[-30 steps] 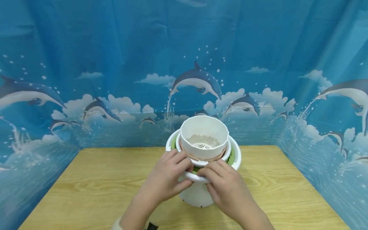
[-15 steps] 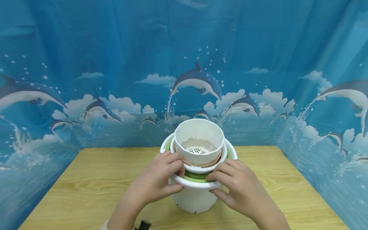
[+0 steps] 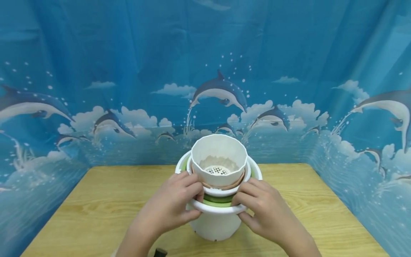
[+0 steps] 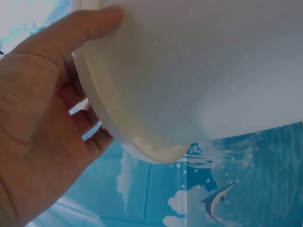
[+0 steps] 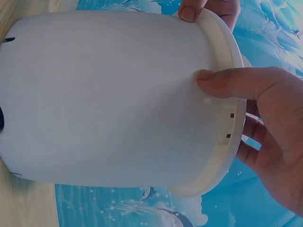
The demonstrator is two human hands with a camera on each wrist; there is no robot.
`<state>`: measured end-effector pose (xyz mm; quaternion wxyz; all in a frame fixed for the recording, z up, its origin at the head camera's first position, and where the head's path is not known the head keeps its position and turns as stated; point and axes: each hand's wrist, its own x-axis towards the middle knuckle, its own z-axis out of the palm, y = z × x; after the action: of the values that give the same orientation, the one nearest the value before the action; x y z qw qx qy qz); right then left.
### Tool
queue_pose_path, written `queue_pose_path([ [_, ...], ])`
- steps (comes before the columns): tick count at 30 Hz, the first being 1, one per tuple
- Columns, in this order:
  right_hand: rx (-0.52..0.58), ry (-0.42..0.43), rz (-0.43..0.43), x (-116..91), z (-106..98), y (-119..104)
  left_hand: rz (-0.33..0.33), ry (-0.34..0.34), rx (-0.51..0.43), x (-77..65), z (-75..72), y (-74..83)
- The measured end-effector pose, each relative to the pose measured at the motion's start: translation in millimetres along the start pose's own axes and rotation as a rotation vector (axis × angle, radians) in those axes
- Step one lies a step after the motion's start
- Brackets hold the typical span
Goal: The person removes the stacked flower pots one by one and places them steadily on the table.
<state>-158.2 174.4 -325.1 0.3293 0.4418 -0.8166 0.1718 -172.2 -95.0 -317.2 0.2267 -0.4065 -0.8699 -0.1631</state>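
Observation:
A stack of nested flower pots stands upright on the wooden table in the head view. Its outermost one is a large white pot with a thick rolled rim. Inside it sit a green pot, a smaller white pot and a thin pinkish-brown rim. Topmost is a white faceted pot with a grid of holes in its base. My left hand grips the large rim at the front left, thumb beneath it. At the front right, my right hand pinches that rim, its thumb against the outer wall.
The stack's weight rests on a wood-grain table. Behind and beside it hangs a blue curtain printed with dolphins. A small black object shows by my left forearm.
The pot stack has shifted left and slightly nearer to me. My hands have moved apart along the large rim, the left one leftward and the right one rightward.

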Motion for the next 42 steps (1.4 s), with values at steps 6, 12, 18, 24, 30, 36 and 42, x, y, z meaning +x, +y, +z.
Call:
queue_pose_path([
  [6, 0.008, 0.004, -0.001, 0.4, -0.5, 0.2, 0.113, 0.050, -0.011, 4.1, 3.3, 10.7],
  [12, 0.005, 0.009, 0.002, 0.0, 1.9, -1.2, 0.140, 0.111, 0.023, 3.4, 8.8, 16.3],
  [18, 0.018, 0.040, 0.000, 3.4, 7.3, -9.1, 0.155, 0.227, 0.038, -1.3, 19.5, 19.4],
  [24, -0.006, 0.105, -0.017, 7.9, 17.2, -17.4, 0.239, 0.390, 0.066, -7.8, 32.6, 13.6],
  [30, 0.048, 0.091, -0.053, 6.9, 13.8, -15.9, 0.257, 0.404, 0.063, -14.6, 29.0, 4.0],
  [36, 0.033, 0.051, -0.003, -1.8, 4.4, 3.8, 0.197, 0.292, 0.055, -20.0, 18.3, -3.0],
  [42, 0.036, 0.033, 0.029, -2.6, 8.6, 8.5, 0.202, 0.271, 0.089, -19.9, 15.7, -1.9],
])
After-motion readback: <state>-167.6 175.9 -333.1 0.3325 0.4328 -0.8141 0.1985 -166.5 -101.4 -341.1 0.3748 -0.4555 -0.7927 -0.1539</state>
